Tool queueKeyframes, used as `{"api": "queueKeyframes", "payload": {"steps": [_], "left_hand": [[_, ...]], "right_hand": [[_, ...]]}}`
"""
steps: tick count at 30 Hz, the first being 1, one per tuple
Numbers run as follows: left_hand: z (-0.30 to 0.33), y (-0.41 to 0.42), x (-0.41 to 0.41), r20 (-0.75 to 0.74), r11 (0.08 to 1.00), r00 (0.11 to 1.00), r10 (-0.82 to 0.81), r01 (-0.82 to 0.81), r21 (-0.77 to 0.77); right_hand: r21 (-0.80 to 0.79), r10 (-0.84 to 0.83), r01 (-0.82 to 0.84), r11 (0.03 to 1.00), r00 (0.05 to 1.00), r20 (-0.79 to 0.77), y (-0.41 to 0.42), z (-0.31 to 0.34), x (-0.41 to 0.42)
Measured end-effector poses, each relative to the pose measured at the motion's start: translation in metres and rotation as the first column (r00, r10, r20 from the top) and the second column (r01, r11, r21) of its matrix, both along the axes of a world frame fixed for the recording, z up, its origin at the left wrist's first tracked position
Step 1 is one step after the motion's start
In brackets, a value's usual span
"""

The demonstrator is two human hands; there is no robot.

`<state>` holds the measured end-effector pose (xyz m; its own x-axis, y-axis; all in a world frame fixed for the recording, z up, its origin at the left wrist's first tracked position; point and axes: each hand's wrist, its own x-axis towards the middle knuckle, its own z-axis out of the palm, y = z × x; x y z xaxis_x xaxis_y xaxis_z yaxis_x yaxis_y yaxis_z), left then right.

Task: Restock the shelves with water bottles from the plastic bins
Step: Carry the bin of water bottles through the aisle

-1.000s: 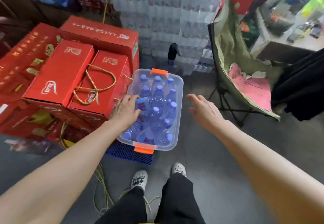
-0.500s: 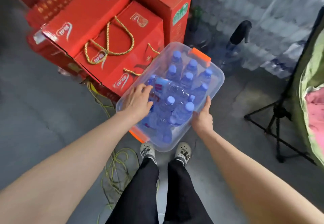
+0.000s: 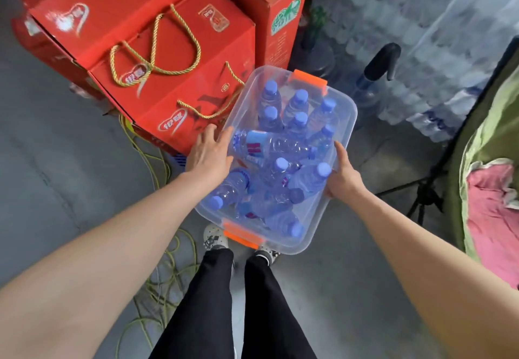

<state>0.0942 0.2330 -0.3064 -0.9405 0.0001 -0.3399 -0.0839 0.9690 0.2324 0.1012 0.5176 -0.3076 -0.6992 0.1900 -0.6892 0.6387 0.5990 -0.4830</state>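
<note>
The task looks to be at its beginning: the clear plastic bin [image 3: 341,122] is full of water bottles [image 3: 297,122], some standing and some lying, it sits low in front of the person's feet beside the red boxes [image 3: 174,58], and no shelf is visible. The left hand [image 3: 209,153] lies on the bin's left rim with fingers straight and a little spread. The right hand [image 3: 341,179] holds the right rim, thumb on the edge; its fingers are hidden under it.
</note>
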Motion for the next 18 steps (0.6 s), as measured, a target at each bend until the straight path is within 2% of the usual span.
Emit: {"api": "queueKeyframes", "payload": {"steps": [2,4,7,9,12,18], "left_hand": [[-0.008,0.002,-0.01,0.074,0.996,0.995,0.063,-0.067,0.054],[-0.014,0.0,-0.021,0.087,0.98,0.99,0.111,-0.123,0.154],[-0.019,-0.004,-0.041,0.061,0.969,0.998,0.033,-0.047,0.241],[-0.026,-0.009,-0.053,0.058,0.963,0.998,-0.04,0.023,0.267],[-0.036,-0.011,-0.068,0.072,0.96,0.994,-0.084,0.061,0.275],[-0.034,-0.01,-0.066,0.065,0.965,0.991,-0.118,0.099,0.241]], "right_hand": [[0.008,0.036,-0.036,0.999,0.999,-0.005,0.011,-0.002,-0.007],[0.001,0.059,-0.059,0.998,0.998,-0.035,0.015,-0.006,-0.009],[-0.003,0.02,-0.021,1.0,0.996,-0.081,0.015,-0.011,-0.01],[0.008,-0.029,0.03,1.0,0.993,-0.119,0.014,-0.017,-0.01],[-0.057,-0.123,0.115,0.992,0.978,-0.167,0.017,-0.02,-0.015],[-0.042,-0.11,0.104,0.994,0.971,-0.214,0.011,-0.017,-0.013]]}}
